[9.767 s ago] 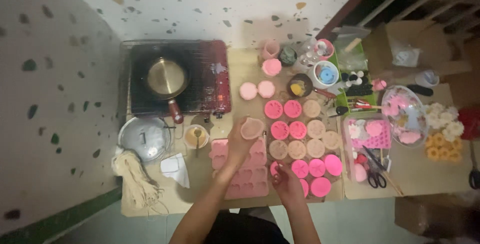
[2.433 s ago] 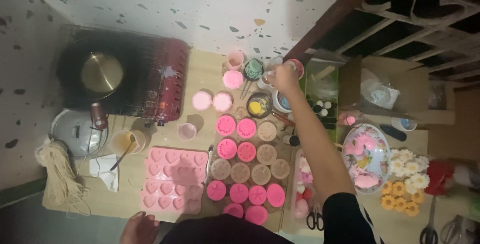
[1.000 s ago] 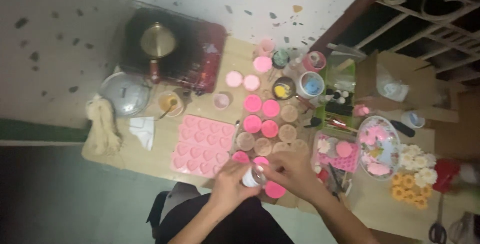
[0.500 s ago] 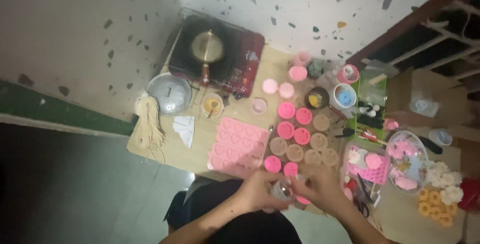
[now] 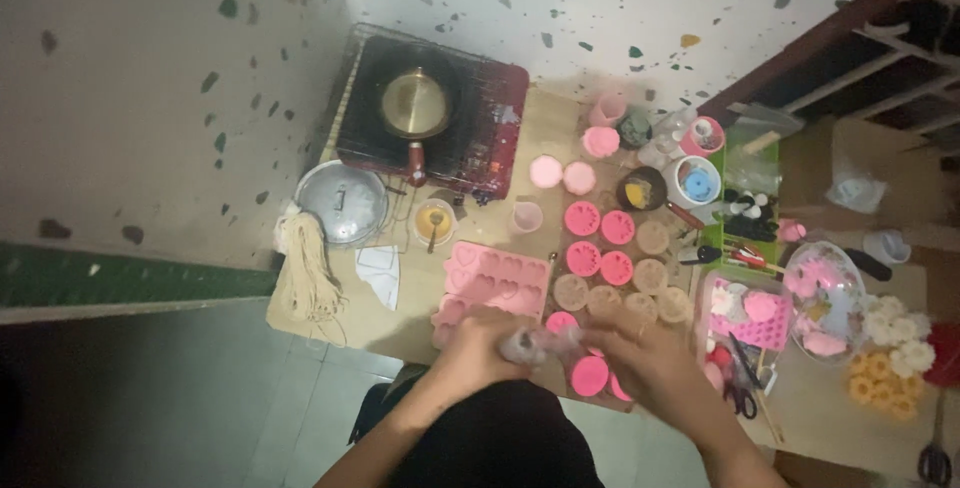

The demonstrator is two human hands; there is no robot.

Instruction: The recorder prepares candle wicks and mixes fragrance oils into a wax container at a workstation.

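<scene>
My left hand [image 5: 478, 350] and my right hand [image 5: 642, 356] meet over the near edge of the low wooden board [image 5: 400, 320]. Together they grip a small pale container [image 5: 537, 344]; it is blurred, so I cannot tell its exact kind. Just beyond my left hand lies a pink silicone mould tray [image 5: 497, 281] with heart-shaped cavities. Under and beyond my right hand sit several round pink and beige moulds [image 5: 612, 251] in rows.
A red-edged stove with a brass pot [image 5: 415, 103] stands at the back left. Near it are a metal lid [image 5: 342, 202], a small bowl of yellow liquid [image 5: 433, 220] and a string bundle [image 5: 305, 270]. A clear bowl of pink pieces [image 5: 826, 298], yellow flowers [image 5: 884, 388] and scissors [image 5: 741, 400] lie on the right.
My right hand came back from the jars at the far side and joined my left hand on the small container. The view has shifted, and my hands stay together.
</scene>
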